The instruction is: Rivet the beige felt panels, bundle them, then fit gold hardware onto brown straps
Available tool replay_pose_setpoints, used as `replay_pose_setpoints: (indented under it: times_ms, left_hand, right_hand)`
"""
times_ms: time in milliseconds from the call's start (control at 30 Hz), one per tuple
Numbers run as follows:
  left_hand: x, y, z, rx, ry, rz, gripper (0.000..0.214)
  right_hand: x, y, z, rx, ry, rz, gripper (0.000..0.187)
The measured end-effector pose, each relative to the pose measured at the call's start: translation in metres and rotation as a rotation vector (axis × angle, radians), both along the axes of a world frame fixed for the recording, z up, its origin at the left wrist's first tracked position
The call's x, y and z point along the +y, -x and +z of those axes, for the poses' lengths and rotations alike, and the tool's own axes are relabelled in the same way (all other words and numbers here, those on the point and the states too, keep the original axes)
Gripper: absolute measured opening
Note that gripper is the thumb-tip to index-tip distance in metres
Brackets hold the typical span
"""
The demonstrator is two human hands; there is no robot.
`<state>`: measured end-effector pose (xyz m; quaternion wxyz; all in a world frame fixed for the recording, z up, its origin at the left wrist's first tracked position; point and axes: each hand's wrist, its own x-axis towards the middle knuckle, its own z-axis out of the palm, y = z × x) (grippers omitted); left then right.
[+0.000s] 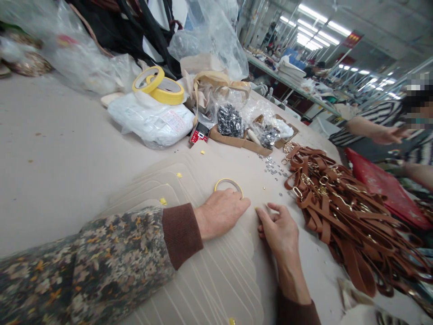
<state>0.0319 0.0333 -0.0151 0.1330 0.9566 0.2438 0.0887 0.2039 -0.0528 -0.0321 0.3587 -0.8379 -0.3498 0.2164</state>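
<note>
My left hand (223,212), reaching from a brown-cuffed, flower-patterned sleeve, is closed on a thin roll of yellow tape (238,184). The roll's upper rim shows above the knuckles, and its lower part is hidden. To its right, my right hand (280,230) has thumb and fingers pinched together, with a tiny yellow bit of tape (256,209) at the thumb tip. Under the left hand and forearm lie flat beige panels (216,275), overlapping in a fanned stack. Small yellow tape pieces, such as one tape piece (163,201), stick to several panels.
Brown straps (324,207) with gold-coloured clasps are heaped at right, near small scattered metal parts (272,166). Behind the panels stand a cardboard tray (233,141), a white plastic-wrapped bundle (152,119) and yellow tape rolls (171,92). Another person (382,122) is at far right, beside a red bag (385,189).
</note>
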Motion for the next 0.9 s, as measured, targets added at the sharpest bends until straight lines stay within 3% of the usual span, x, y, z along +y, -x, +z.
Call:
replay_pose_setpoints:
  times_ms: [67, 133, 333, 533, 767, 900]
  left_hand:
    - [0.000, 0.000, 0.000, -0.004, 0.004, 0.003, 0.016]
    - [0.001, 0.000, -0.001, -0.003, 0.009, 0.002, 0.015]
    - [0.002, 0.000, -0.001, -0.017, 0.008, -0.015, 0.016]
    - [0.003, 0.003, 0.003, -0.042, -0.010, -0.081, 0.013]
    - [0.009, 0.007, 0.006, -0.153, 0.006, -0.043, 0.012]
    - [0.013, 0.009, 0.006, -0.246, 0.065, -0.034, 0.017]
  right_hand:
    - [-0.005, 0.001, -0.001, 0.108, -0.084, -0.023, 0.053]
    - [-0.010, 0.002, -0.002, 0.114, -0.097, -0.007, 0.046]
    - [-0.008, 0.011, 0.000, -0.377, -0.034, 0.102, 0.035]
    - [0.002, 0.012, -0.003, -0.508, -0.050, 0.166, 0.030]
    - [-0.011, 0.003, 0.006, -0.425, 0.025, 0.450, 0.024]
    - [-0.013, 0.007, 0.012, -0.355, 0.154, 0.427, 0.022]
